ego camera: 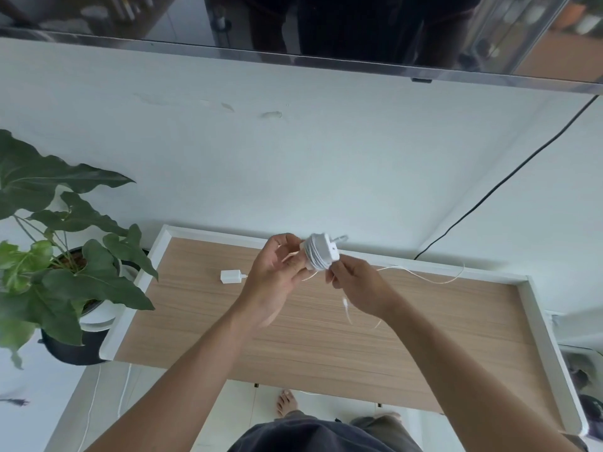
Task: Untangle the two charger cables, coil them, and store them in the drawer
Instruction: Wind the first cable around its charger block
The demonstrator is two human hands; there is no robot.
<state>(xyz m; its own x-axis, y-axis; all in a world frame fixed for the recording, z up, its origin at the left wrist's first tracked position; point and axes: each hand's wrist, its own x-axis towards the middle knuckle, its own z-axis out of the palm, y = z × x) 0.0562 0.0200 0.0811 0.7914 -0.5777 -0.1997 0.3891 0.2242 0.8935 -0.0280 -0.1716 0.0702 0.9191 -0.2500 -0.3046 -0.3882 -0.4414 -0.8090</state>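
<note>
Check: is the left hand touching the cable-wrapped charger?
Touching. Head view: the left hand grips the cable-wrapped charger by its fingers, above the table, with no gap showing. The right hand pinches the loose cable.

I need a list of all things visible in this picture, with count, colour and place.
wood-grain table top with white rim: one, light brown, centre
white charger block wrapped in thin white cable: one, white, held above the table
small white charger block: one, white, lying on the table's left part
loose white cable: one, white, hanging over the table's right part
leafy green potted plant: one, green, left of table
dark flat screen: one, black, top wall
thin black wire: one, black, right wall
bare foot: one, floor, below the table
left hand grip: one, holds the wrapped block
right hand grip: one, pinches the loose cable
</note>
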